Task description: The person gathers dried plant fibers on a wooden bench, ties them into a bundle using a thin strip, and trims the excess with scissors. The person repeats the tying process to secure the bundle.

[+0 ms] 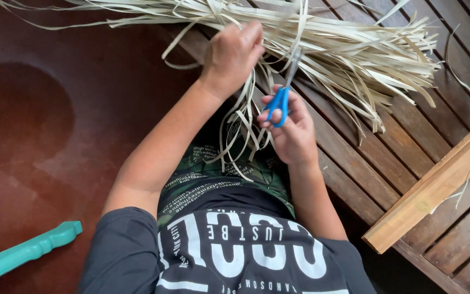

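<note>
Left hand (232,54) had its fingers curled tight around a gathered bunch of pale palm-leaf strips (322,49) lying across the slatted wooden bench (409,136). Right hand (292,128), fingers through the loops, gripped blue-handled scissors (284,90), blades pointing into the bunch. Some strip ends hung over the lap; most of the bundle looked untrimmed, judging by its ragged ends

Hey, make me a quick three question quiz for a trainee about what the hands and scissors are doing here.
1. True or false: the right hand holds blue-handled scissors.
2. What does the left hand grip? A) pale leaf strips B) the wooden plank C) the teal post
3. Fill in: the strips lie across a slatted wooden ____.

Key: 1 true; 2 A; 3 bench.
</note>
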